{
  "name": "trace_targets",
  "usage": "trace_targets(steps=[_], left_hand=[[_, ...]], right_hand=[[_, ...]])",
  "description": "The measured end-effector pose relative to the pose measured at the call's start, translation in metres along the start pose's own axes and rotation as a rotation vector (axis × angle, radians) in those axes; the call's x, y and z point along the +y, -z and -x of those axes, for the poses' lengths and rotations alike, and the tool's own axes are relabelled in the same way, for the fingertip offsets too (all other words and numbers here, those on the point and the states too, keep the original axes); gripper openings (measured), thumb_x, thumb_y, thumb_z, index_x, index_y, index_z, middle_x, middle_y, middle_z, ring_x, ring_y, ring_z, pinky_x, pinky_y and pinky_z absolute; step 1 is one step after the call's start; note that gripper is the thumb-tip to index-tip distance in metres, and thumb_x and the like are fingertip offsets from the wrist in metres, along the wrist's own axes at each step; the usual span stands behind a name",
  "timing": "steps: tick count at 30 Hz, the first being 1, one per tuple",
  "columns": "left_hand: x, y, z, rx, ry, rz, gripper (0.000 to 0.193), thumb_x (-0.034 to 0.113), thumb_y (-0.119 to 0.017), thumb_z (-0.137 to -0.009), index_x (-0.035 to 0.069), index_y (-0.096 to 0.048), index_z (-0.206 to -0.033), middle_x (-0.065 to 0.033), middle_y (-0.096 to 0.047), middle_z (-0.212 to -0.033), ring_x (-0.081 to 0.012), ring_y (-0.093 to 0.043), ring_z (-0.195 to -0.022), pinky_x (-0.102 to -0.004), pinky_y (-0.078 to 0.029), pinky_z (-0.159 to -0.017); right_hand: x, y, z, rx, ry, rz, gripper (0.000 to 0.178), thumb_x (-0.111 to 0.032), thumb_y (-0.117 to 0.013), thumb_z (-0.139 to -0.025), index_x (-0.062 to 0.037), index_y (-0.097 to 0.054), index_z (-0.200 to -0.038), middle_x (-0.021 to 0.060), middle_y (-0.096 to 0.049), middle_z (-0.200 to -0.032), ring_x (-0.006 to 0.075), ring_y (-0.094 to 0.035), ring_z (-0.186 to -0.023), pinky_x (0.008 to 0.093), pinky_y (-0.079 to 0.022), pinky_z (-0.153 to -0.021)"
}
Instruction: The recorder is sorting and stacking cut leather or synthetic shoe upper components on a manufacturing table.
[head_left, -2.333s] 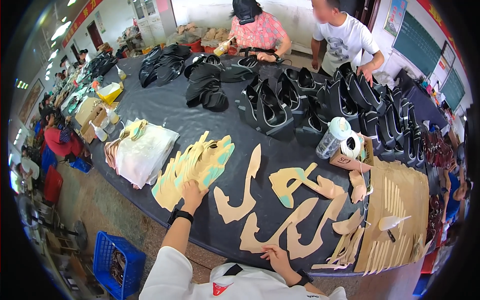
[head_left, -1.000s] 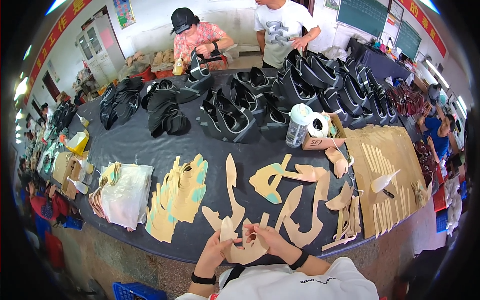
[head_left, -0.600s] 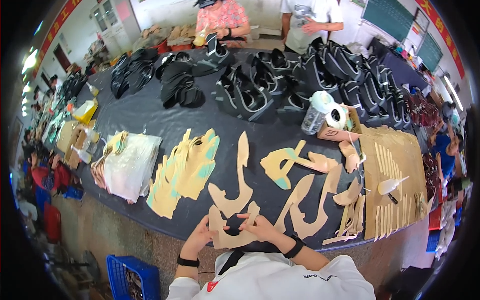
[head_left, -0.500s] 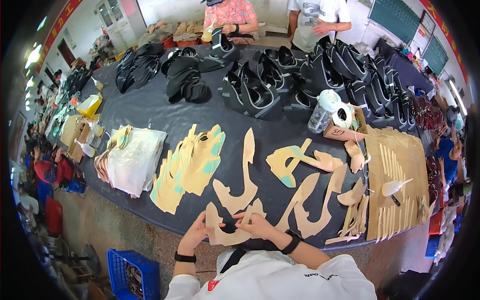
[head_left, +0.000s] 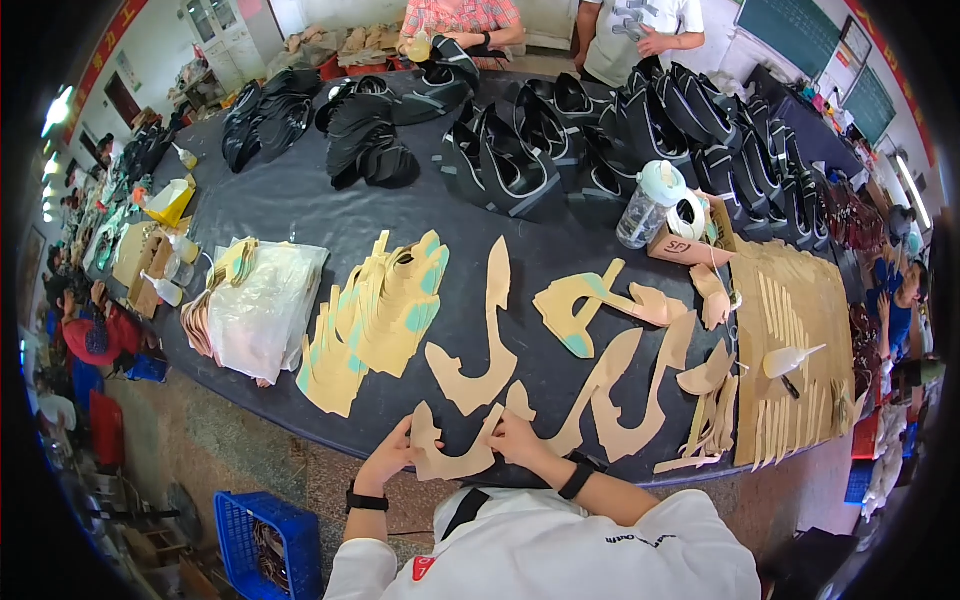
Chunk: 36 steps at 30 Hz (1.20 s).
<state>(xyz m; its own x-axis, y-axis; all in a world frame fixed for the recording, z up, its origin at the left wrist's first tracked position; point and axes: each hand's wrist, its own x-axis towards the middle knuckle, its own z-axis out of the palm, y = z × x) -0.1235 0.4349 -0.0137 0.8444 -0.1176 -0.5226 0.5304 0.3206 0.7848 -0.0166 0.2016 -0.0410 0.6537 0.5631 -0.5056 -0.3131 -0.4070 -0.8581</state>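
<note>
Near the table's front edge I hold a tan curved shoe-upper piece between both hands. My left hand grips its left end, the fingers partly behind it. My right hand pinches the right end, and another tan tip rises just beyond these fingers; whether it belongs to a second piece is unclear. Ahead lies a hook-shaped tan piece flat on the table. More curved tan pieces lie to the right of my right hand.
Fanned yellow-and-green pieces and a plastic-covered stack lie left. Black shoe uppers line the far side. A bottle stands beside a small carton. Cardboard bears strips and a glue bottle. Two people stand opposite.
My right hand has shifted slightly right and its fingers have closed in more tightly at the piece's right end. My left hand keeps its grip. The view has tilted a little.
</note>
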Motion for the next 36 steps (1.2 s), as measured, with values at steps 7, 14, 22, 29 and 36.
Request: trace_targets(steps=[7,14,22,29,36], left_hand=[[0.000,-0.004,-0.003,0.030,-0.035,-0.043,0.067,0.000,-0.058,-0.081,0.009,-0.026,-0.140,-0.0134,-0.059,-0.112,-0.0205,-0.059,-0.103,-0.0349,-0.050,-0.083],[0.008,0.005,-0.004,0.121,-0.110,-0.156,0.065,-0.011,-0.046,-0.079,0.006,-0.029,-0.139,-0.0130,-0.060,-0.112,-0.0194,-0.058,-0.103,-0.0311,-0.047,-0.088],[-0.014,0.024,-0.021,0.172,-0.268,-0.217,0.066,-0.014,-0.039,-0.073,0.003,-0.035,-0.136,-0.0172,-0.048,-0.128,-0.0226,-0.048,-0.119,-0.0321,-0.038,-0.099],[-0.001,-0.006,-0.019,0.567,-0.236,-0.990,0.060,-0.009,-0.046,-0.074,0.002,-0.040,-0.133,-0.0220,-0.045,-0.124,-0.0372,-0.047,-0.110,-0.0387,-0.039,-0.093],[-0.019,-0.030,-0.023,0.815,-0.362,-1.304,0.054,0.010,-0.056,-0.081,0.001,-0.040,-0.132,-0.0200,-0.037,-0.138,-0.0341,-0.035,-0.128,-0.0496,-0.026,-0.102]], right_hand=[[0.016,0.000,-0.004,-0.017,0.039,-0.007,0.024,-0.008,-0.059,-0.087,0.0037,-0.051,-0.106,0.0111,-0.062,-0.087,0.0149,-0.063,-0.072,0.0267,-0.054,-0.061],[-0.005,-0.003,0.008,-0.066,-0.083,-0.144,0.021,-0.008,-0.055,-0.090,0.0083,-0.051,-0.102,0.0155,-0.062,-0.089,0.0205,-0.066,-0.077,0.0278,-0.056,-0.065],[-0.001,-0.011,0.011,-0.046,-0.100,-0.105,0.019,-0.009,-0.055,-0.090,0.0091,-0.056,-0.097,0.0153,-0.063,-0.085,0.0206,-0.067,-0.071,0.0273,-0.056,-0.062],[0.001,-0.004,0.015,-0.085,-0.174,-0.126,0.027,-0.017,-0.054,-0.092,0.0093,-0.057,-0.099,0.0158,-0.064,-0.085,0.0209,-0.066,-0.070,0.0282,-0.056,-0.061],[0.006,-0.002,0.022,-0.150,-0.176,-0.154,0.027,-0.017,-0.054,-0.092,0.0082,-0.057,-0.101,0.0151,-0.063,-0.088,0.0202,-0.066,-0.071,0.0282,-0.056,-0.063]])
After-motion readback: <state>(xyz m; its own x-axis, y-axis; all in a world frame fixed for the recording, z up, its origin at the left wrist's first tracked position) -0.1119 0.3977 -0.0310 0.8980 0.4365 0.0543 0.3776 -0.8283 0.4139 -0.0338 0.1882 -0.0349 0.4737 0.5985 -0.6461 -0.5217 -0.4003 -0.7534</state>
